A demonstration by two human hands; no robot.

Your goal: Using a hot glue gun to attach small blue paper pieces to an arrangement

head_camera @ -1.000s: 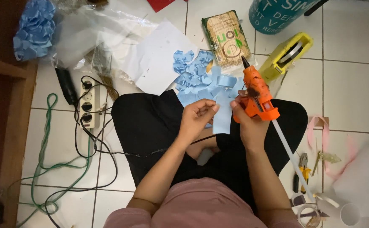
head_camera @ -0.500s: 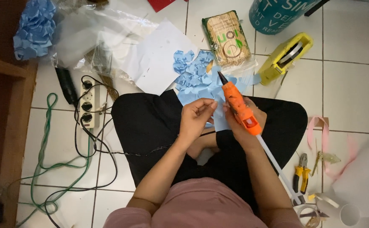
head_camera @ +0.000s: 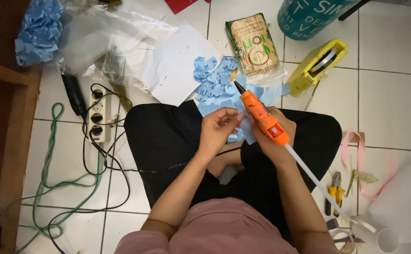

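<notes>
Glue gun point(head_camera: 261, 114) is the main thing I see in hand: an orange body with a dark tapered nozzle pointing up and away toward the floor pile, and one long pale glue stick point(head_camera: 313, 178) trailing out of its back end toward the lower right. My view from the head camera shows the right hand point(head_camera: 273, 141) wrapped tight around the gun's grip, held over the lap. Just left of it, the left hand point(head_camera: 219, 129) has its fingertips pinched together on a small piece of light blue paper point(head_camera: 246, 134), which sits just under the gun's body; I cannot tell whether the nozzle touches it. Going by size among the rest: one teal drum point(head_camera: 309, 14) at the top edge, one white sheet point(head_camera: 179, 66) on the tiles, one crumpled clear plastic bag point(head_camera: 97, 42), one bunch of blue ribbon point(head_camera: 38, 33) at the upper left, and one heap of blue paper cutouts point(head_camera: 215, 84) just beyond the knees, too many and too overlapped for me to count. I count one flat packet point(head_camera: 253, 44) with a brownish label, one yellow tape dispenser point(head_camera: 316, 66), one white power strip point(head_camera: 97, 115) with black cables, one green cord point(head_camera: 45, 178) looping down the left, and one pair of yellow-handled pliers point(head_camera: 332, 197) at the lower right.
</notes>
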